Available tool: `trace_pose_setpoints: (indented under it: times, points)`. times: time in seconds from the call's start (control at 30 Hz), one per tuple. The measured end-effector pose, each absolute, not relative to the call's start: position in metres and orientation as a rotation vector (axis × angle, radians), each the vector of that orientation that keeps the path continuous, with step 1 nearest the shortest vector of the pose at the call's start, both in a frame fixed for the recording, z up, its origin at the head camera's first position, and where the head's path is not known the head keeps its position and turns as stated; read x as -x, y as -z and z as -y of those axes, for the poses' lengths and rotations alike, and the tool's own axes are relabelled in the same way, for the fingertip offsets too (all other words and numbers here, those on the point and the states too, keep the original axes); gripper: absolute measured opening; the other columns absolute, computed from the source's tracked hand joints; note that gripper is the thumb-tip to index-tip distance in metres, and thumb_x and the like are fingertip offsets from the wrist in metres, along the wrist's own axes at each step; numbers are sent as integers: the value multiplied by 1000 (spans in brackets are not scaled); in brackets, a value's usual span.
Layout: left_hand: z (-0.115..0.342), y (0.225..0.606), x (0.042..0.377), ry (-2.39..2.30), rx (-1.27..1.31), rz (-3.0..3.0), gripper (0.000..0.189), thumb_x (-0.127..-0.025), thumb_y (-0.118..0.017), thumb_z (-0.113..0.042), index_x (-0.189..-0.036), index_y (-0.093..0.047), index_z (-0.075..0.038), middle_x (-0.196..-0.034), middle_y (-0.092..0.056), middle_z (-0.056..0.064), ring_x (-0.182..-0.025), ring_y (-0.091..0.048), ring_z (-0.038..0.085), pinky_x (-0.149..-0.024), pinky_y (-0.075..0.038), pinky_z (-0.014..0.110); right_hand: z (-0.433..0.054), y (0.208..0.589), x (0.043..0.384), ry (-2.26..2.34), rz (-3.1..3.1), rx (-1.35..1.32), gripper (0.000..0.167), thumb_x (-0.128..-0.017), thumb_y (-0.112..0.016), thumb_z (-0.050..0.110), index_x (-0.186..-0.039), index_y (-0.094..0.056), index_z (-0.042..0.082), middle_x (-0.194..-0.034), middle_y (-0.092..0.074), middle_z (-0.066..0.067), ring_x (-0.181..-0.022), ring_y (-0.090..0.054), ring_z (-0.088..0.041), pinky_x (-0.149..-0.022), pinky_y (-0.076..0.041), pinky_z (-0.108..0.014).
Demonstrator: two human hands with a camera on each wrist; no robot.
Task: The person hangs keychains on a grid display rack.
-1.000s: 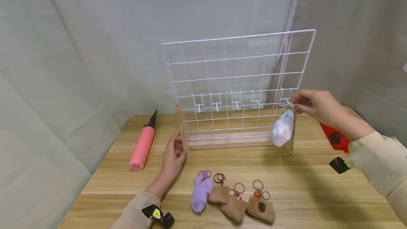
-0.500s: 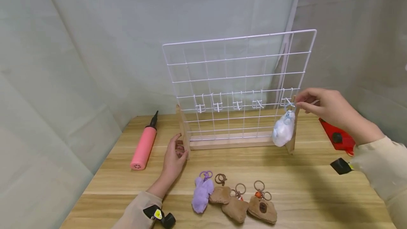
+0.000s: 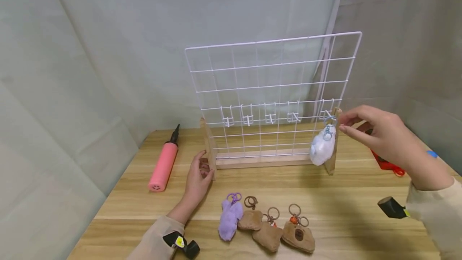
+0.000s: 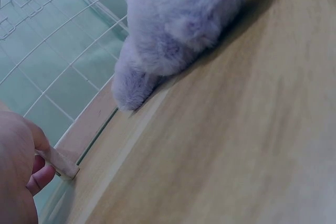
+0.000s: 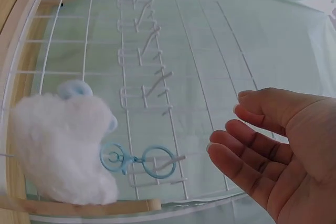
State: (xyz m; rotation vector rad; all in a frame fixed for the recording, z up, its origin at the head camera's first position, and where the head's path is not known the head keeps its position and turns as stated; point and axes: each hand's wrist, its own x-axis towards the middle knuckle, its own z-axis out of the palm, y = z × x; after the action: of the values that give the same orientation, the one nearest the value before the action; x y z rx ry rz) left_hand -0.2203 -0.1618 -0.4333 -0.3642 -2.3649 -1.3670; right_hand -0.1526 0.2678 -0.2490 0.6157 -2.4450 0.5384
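Left hand (image 3: pixel 196 177) grips stand (image 3: pixel 208 145) | right hand (image 3: pixel 379 129) empty, fingers loosely parted, near plush (image 3: pixel 322 147) | we'd best hold steady, avoid brushing its ring (image 5: pixel 157 147)

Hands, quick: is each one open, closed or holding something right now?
Left hand: closed, gripping the wooden left upright of the stand.
Right hand: open, holding nothing, near but apart from the hanging white plush.
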Motion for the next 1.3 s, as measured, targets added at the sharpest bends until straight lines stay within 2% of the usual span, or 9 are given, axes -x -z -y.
trace_pose_setpoints:
  times: [0.2,0.47,0.87,1.1,1.3]
  points:
    - [162,433,221,1339,372,2371,64,-80,-65,13,-138,-38,1,-111,-56,22,-90,-58,27,-70,-53,20,-259,265,141,-603,2321,-718,30,-74,-76,-4,-98,-68,13,-95,-65,2,-83,-52,15,-67,-46,-3]
    - [162,432,222,1358,358,2385,65,-81,-65,12,-139,-38,0,-112,-56,22,-91,-58,27,-71,-52,19,-247,289,129,-691,2317,-851,44,-64,-80,-9,-100,-68,12,-95,-66,1,-84,-57,4,-70,-48,-4]
    - [163,434,222,1377,367,2376,63,-82,-63,12,-138,-37,2,-112,-55,25,-91,-58,29,-70,-52,20,-226,324,126,-762,2386,-983,42,-69,-79,-4,-96,-63,24,-88,-62,14,-76,-55,4,-63,-50,-10]
    - [162,434,222,1370,363,2367,63,-82,-64,12,-138,-38,1,-111,-56,24,-91,-58,29,-71,-52,20,-217,347,128,-844,2469,-1033,31,-76,-77,4,-99,-64,20,-89,-64,8,-78,-57,3,-55,-49,-15]
    - [162,434,221,1383,359,2376,61,-84,-63,10,-138,-38,1,-112,-55,24,-92,-58,29,-72,-52,20,-211,364,135,-879,2541,-1083,22,-81,-73,6,-99,-64,14,-88,-65,2,-78,-58,2,-56,-50,-15]
